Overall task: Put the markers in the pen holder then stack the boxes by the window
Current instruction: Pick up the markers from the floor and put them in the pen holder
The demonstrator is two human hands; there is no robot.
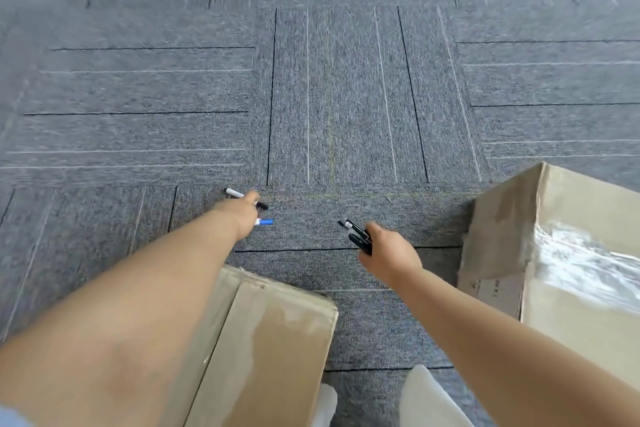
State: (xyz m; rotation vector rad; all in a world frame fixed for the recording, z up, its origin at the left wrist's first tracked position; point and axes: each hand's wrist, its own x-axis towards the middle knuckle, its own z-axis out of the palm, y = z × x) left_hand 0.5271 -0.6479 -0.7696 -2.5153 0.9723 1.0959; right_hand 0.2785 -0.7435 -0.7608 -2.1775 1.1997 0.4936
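On grey carpet [346, 97], large cardboard box [571, 253] at lower right, smaller box [270, 340] at bottom centre. At mid-frame, left hand [246, 215] curled round 2 markers, black-capped marker [234, 193] and blue-capped marker [266, 222]. Just right of it, right hand [388, 253] clenched round a bundle of black markers [358, 236].

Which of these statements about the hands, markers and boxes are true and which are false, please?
1. The right hand holds black markers. True.
2. The left hand rests on a box. False: it is down at the carpet, over a white marker and a blue-capped marker.
3. The two boxes are stacked. False: the left box and the right box stand apart on the carpet.
4. The carpet is grey. True.
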